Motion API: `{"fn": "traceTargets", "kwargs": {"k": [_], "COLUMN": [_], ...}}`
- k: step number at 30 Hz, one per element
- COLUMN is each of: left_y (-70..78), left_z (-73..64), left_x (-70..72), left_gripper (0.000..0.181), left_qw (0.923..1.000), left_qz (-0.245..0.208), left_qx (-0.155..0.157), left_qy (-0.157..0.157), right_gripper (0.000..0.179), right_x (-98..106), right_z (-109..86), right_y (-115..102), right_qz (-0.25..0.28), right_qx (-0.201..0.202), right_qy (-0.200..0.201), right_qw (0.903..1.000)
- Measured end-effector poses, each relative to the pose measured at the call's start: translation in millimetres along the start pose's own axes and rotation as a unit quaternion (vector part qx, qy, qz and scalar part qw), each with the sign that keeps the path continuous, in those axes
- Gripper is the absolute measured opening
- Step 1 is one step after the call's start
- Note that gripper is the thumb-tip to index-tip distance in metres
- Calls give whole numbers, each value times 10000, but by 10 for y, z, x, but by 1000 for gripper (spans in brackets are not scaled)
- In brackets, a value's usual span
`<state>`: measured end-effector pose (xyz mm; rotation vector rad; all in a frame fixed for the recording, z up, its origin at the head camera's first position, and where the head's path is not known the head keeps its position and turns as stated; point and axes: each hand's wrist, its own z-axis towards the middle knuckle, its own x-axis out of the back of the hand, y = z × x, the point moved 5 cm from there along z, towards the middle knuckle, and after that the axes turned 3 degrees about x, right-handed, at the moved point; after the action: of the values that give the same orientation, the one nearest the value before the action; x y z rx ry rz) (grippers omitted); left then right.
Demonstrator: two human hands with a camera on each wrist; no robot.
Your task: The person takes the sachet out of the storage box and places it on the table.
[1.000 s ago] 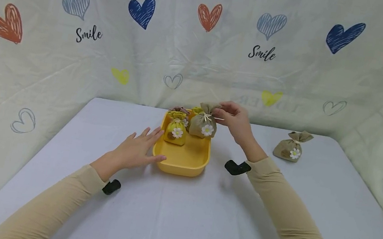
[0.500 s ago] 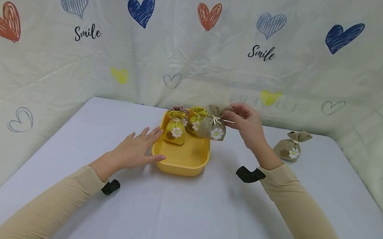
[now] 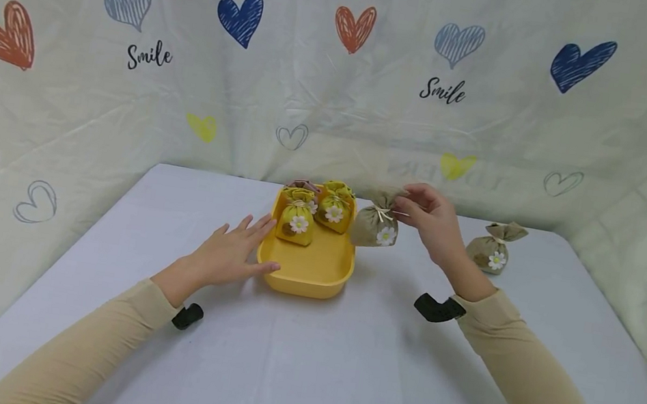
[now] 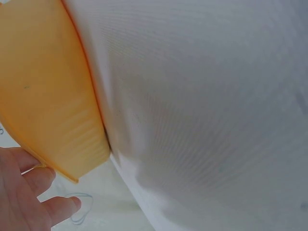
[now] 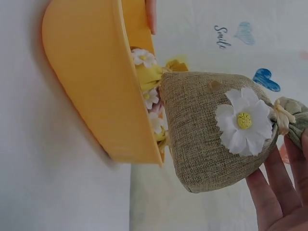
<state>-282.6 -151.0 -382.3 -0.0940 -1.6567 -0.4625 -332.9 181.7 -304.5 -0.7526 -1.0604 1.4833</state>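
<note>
A grey-beige burlap pouch with a white cloth daisy (image 3: 370, 231) hangs from the right hand (image 3: 435, 223), just beside the right rim of a rounded yellow plastic tray (image 3: 305, 287).
The right hand pinches only the gathered neck of the pouch, so a slack grip could let it slip or swing; a low sideways move toward the tray might catch its base on the rim and jog the tray. Whether pouch and rim touch, I cannot tell. The left hand (image 3: 228, 259) lies with fingers spread at the tray's left rim, a light hold that may not stop a slide. A knock could also tip the front yellow cloth pouch (image 3: 293, 233) or the rear yellow cloth pouch (image 3: 331, 224) inside. Swung too far right, the held pouch might bump the second grey-beige burlap pouch (image 3: 482, 250) on the white-covered table (image 3: 325, 368).
</note>
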Motion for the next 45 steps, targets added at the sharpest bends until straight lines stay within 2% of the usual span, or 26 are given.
{"fn": "traceTargets", "kwargs": {"k": [13,18,26,34,45], "left_y": [8,12,15,33,16], "left_z": [-8,-6,-10,-13,-24], "left_x": [4,8,17,29,17], "left_gripper": [96,97,96,96,97], "left_qw": [10000,10000,10000,10000,9999], "left_qz": [2,2,2,-34,-41], "left_qx": [-49,-48,-42,-37,-76], "left_qy": [77,73,71,29,74], "right_gripper": [18,17,13,21,21], "right_x": [284,417,603,785,1014], "right_z": [-124,-187,-284,-362,-465], "right_y": [9,-3,27,106,65], "right_qz": [516,623,479,859,1141], "right_qx": [87,109,-96,66,129], "right_qy": [75,203,435,728,988], "right_qw": [9986,9978,9979,9936,9885]}}
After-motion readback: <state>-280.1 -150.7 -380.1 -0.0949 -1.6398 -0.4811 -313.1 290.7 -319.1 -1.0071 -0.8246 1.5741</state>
